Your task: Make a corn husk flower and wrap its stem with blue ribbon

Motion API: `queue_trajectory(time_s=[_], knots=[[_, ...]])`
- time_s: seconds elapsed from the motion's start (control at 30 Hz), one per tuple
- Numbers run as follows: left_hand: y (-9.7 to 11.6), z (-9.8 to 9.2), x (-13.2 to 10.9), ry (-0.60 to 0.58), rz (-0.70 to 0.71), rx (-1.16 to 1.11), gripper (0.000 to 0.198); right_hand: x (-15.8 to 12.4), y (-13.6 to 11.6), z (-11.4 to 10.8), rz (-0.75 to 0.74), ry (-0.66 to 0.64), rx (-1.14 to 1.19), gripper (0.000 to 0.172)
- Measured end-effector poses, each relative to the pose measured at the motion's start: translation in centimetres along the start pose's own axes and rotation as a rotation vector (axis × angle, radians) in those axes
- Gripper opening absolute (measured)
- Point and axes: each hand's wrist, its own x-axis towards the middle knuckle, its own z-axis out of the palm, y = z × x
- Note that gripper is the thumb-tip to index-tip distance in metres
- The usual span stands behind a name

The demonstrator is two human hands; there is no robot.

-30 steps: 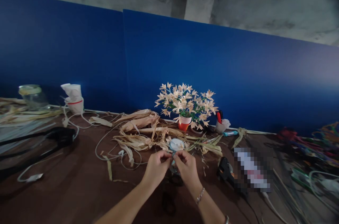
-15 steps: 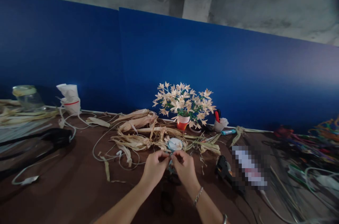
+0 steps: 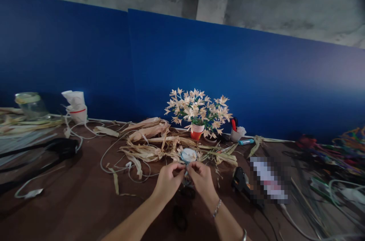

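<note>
Your left hand [image 3: 168, 181] and right hand [image 3: 203, 181] come together in front of you, just above the brown table [image 3: 94, 199]; on each, thumb and forefinger are pinched, and the fingertips of the two meet or nearly meet. They appear to be clamped on a small piece [image 3: 186, 174] right between them; it is mostly hidden by your fingers and too small to name, and you cannot tell its long axis from this view.

The relation that matters is here: the piece sits at the midline, level with both sets of fingertips, so neither hand is clearly nearer; your forearms slant in from the near left and near right to that one spot. Just beyond the fingertips, on the far side, is a round pale top with a blue rim [image 3: 188, 155]; whether it touches the piece is not clear.

Farther off lie dried husks [image 3: 148, 138], spread mainly to the left; behind them on the far side stands a red pot [image 3: 196, 133] of pale flowers [image 3: 194, 108]; to the right of your right hand, well apart from it, lies a black glue gun [image 3: 240, 180].
</note>
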Motion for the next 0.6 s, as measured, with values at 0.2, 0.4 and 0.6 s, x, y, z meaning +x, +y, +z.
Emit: queue_trajectory(time_s=[0.2, 0.4, 0.6], knots=[[-0.1, -1.2, 0.8, -0.24, -0.207, -0.181, 0.025, 0.0, -0.3, -1.3, 0.13, -0.207, 0.05, 0.02], [-0.5, -1.8, 0.8, -0.382, -0.248, -0.223, 0.027, 0.0, -0.3, -2.0, 0.159, -0.357, 0.038, 0.017], [-0.5, -2.1, 1.5, -0.264, -0.27, -0.347, 0.022, -0.2, -2.0, -2.9, -0.17, -0.069, -0.24, 0.014]])
